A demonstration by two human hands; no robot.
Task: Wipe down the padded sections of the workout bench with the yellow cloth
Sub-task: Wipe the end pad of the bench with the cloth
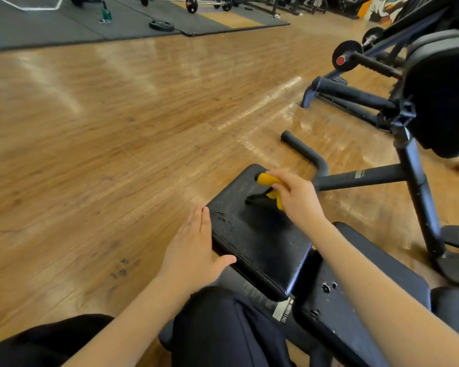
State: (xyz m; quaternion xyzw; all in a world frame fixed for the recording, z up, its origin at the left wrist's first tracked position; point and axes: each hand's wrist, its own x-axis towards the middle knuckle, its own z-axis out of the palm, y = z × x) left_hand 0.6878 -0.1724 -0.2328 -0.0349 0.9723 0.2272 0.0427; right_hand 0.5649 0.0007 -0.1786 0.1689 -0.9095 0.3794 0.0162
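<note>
The black padded seat (260,247) of the workout bench lies in front of me, its surface speckled with wet marks. My right hand (297,198) grips the bunched yellow cloth (266,179) over the seat's far end. My left hand (194,250) lies flat against the seat's left edge, fingers straight and thumb resting on the near corner. A second, longer black pad (355,295) of the bench runs to the lower right, partly under my right forearm.
Black bench frame tubes (366,177) and a foot handle (302,149) stand beyond the seat. Another padded machine (440,96) rises at the right. Wooden floor (117,154) spreads left; weight plates and barbells (191,4) lie on dark mats far back. My dark-trousered knees sit at the bottom.
</note>
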